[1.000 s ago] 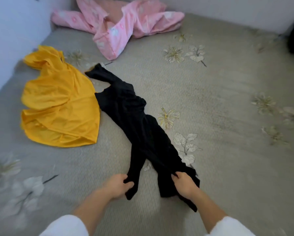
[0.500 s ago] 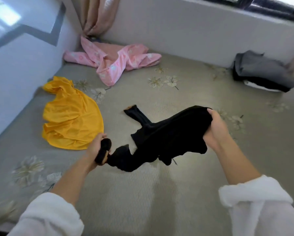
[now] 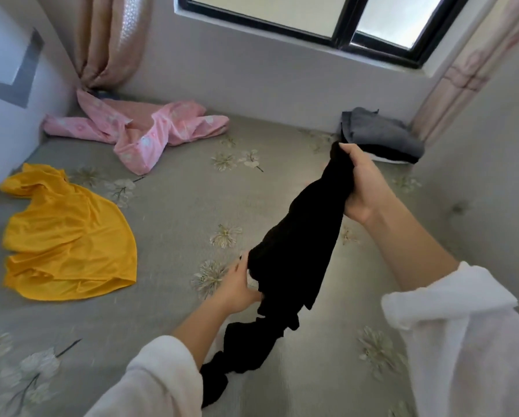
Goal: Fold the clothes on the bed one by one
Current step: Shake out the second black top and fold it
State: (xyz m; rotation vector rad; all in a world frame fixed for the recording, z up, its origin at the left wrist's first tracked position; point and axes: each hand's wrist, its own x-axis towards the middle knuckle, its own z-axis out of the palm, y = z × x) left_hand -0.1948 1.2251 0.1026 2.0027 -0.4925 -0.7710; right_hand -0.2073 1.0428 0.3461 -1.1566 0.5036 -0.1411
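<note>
A black garment (image 3: 300, 245) hangs in the air above the grey flowered bed (image 3: 177, 212). My right hand (image 3: 362, 188) grips its upper end, raised toward the far right. My left hand (image 3: 240, 285) holds it lower down near the middle, and the thin black legs dangle past my left sleeve. A yellow garment (image 3: 68, 239) lies spread out at the left. A pink flowered garment (image 3: 144, 130) lies crumpled at the far left corner.
A stack of grey and black folded clothes (image 3: 381, 136) sits at the far right corner under the window (image 3: 312, 16). Walls close the bed on the left, back and right. Curtains (image 3: 107, 40) hang in the back corners.
Both hands lifted the black garment off the bed. My right hand rose and moved far right; my left hand moved in toward the middle. The view tilted up to the window.
</note>
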